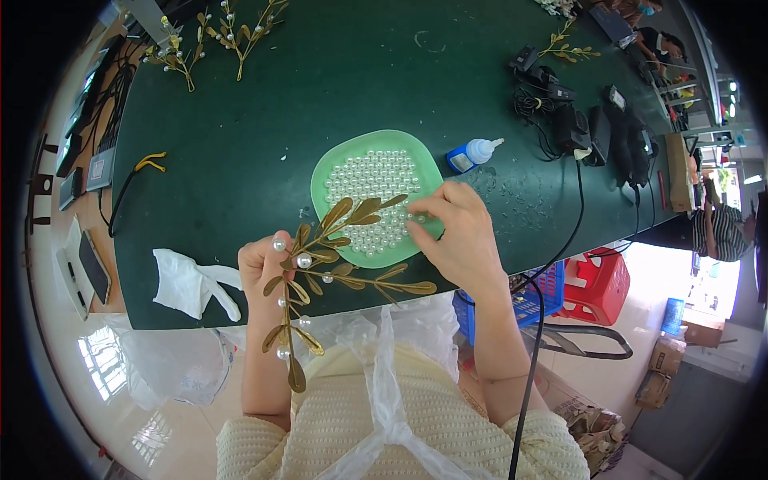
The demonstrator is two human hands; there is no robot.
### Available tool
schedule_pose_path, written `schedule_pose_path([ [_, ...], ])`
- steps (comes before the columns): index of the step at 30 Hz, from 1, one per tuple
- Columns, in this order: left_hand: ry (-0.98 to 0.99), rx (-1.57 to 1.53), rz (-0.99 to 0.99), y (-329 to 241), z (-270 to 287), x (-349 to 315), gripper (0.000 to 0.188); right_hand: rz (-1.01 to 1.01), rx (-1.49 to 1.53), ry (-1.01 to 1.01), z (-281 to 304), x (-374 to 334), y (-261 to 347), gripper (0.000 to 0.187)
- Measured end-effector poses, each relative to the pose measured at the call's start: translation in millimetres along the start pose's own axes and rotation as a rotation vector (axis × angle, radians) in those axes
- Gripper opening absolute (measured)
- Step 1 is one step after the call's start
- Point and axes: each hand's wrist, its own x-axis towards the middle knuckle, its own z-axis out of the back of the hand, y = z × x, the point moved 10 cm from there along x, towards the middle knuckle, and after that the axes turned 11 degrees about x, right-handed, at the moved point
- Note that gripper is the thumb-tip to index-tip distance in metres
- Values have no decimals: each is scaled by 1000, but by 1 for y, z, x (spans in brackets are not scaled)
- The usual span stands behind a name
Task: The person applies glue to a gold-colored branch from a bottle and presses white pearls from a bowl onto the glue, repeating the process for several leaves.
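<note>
My left hand [260, 268] is closed on a gold leafy branch [320, 256] with white pearl beads on its stems. The branch's sprays reach over the near rim of a green plate [428, 156] and down past the table edge. Many loose pearl beads [372, 172] lie in the plate. At the plate's right side my right hand [462, 232] pinches a pearl bead [411, 216] between thumb and forefinger, partly hidden by the fingertips. Just beyond that hand, a blue glue bottle [472, 155] with a white nozzle lies on its side.
A white glove [188, 284] lies on the dark green table [240, 160] at the near left. More gold branches [240, 40] are at the far left, another branch [570, 53] at the far right. Black adapters and cables [560, 112] sit to the right; one cable [534, 344] hangs past my right arm.
</note>
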Motion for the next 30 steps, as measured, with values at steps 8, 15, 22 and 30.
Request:
schedule_pose_path([
  [8, -23, 31, -21, -2, 1, -1, 41, 31, -93, 37, -3, 2, 6, 11],
  [15, 11, 37, -27, -3, -3, -1, 41, 93, -102, 26, 0, -2, 5, 12],
  [22, -5, 43, -18, -2, -1, -1, 41, 61, -154, 78, -3, 3, 5, 12],
  [30, -8, 34, -2, -2, -1, -1, 41, 98, -74, -52, 11, 4, 11, 10],
])
